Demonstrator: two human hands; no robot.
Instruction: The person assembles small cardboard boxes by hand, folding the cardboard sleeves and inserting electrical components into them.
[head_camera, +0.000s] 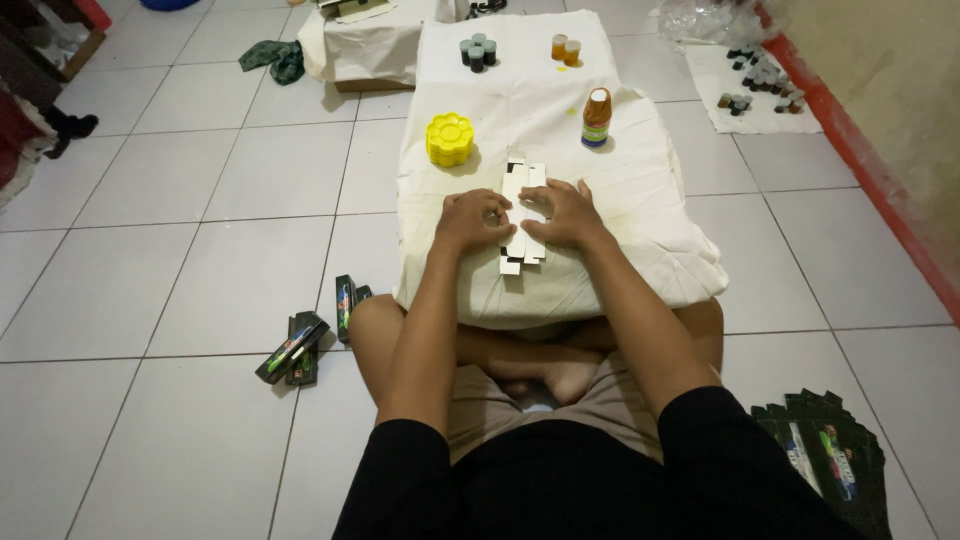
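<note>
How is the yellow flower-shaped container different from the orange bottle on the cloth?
The yellow flower-shaped container is low, wide and one colour; the orange bottle is tall and narrow, with a white cap and a label. The container stands left of the flat white carton under both hands; the bottle stands right. Both are upright on the white cloth.

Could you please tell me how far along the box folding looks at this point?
Done: a few folded dark boxes lie on the floor tiles. In hand: the left hand and right hand press a flat white carton blank on the cloth-covered table. Left: a stack of flat dark blanks, plus unboxed small bottles.
</note>
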